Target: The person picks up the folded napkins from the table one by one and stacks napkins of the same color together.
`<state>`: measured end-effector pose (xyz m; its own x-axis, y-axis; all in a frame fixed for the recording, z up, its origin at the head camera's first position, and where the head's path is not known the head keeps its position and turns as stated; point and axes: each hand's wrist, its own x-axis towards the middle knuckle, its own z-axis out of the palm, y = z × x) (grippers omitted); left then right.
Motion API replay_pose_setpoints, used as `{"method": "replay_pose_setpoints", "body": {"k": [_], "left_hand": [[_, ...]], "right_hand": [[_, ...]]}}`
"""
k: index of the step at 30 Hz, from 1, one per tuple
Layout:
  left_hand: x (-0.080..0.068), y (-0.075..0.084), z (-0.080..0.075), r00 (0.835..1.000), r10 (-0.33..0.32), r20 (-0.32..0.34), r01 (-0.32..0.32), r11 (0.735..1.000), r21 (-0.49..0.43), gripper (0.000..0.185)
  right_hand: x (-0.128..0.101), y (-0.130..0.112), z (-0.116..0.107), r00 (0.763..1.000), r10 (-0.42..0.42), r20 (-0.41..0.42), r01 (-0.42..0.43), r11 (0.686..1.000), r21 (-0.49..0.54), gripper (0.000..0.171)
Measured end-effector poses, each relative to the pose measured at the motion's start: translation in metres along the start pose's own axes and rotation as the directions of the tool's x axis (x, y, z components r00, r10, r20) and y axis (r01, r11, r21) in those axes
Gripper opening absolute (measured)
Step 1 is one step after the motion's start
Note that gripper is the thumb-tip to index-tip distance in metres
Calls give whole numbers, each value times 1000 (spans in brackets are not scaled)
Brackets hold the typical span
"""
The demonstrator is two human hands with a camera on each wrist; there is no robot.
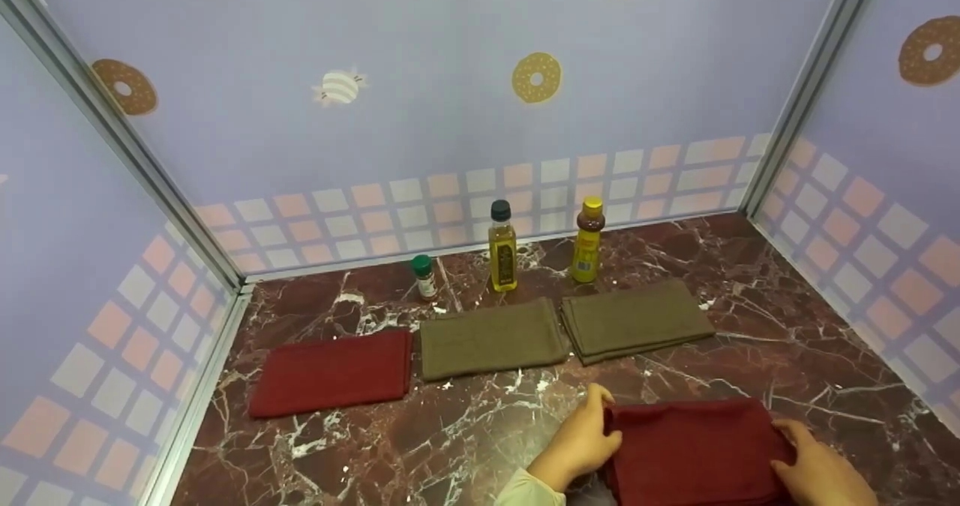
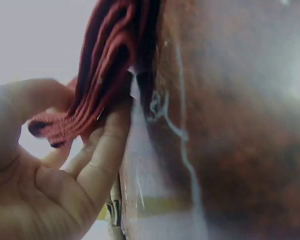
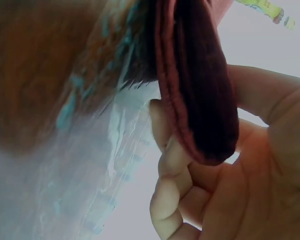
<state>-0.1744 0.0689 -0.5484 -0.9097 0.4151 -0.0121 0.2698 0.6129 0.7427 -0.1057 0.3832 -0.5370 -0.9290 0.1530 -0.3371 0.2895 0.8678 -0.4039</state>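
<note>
Gripping a folded red towel at its 2 ends, the left hand and right hand pinch it on the near counter, before 3 folded towels.

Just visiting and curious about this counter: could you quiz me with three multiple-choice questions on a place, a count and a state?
1. Where do the three small bottles stand?
A. by the back wall
B. on the red towel
C. at the right wall

2. How many folded olive-green cloths lie flat?
A. one
B. two
C. four

3. How is the dark red folded towel nearest the person held?
A. by neither hand
B. by one hand
C. by both hands

Answers: 1 A, the bottles line the back wall. 2 B, the olive-green cloths lie side by side. 3 C, the left hand and right hand grip the towel at its ends.
</note>
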Motion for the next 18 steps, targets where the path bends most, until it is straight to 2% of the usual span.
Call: {"method": "replay_pose_setpoints", "body": {"k": [5, 9, 11, 13, 18], "left_hand": [[0, -7, -4, 996, -12, -91, 2, 994, -111, 46], [0, -12, -11, 987, -26, -158, -9, 976, -216, 35], [-1, -16, -15, 982, -31, -188, -20, 966, -259, 29], [-1, -20, -20, 976, -35, -216, -30, 956, -292, 24], [-5, -29, -33, 963, -78, -259, -29, 923, -384, 16]], "right_hand": [[-1, -8, 1, 997, -52, -50, 55, 997, 59, 48], [-1, -18, 2, 992, -94, -86, 102, 991, 88, 23], [0, -24, 3, 993, -87, -84, 96, 989, 111, 14], [1, -30, 4, 992, -87, -87, 97, 988, 122, 11], [2, -47, 9, 974, -136, -181, 157, 982, 108, 7]]}}
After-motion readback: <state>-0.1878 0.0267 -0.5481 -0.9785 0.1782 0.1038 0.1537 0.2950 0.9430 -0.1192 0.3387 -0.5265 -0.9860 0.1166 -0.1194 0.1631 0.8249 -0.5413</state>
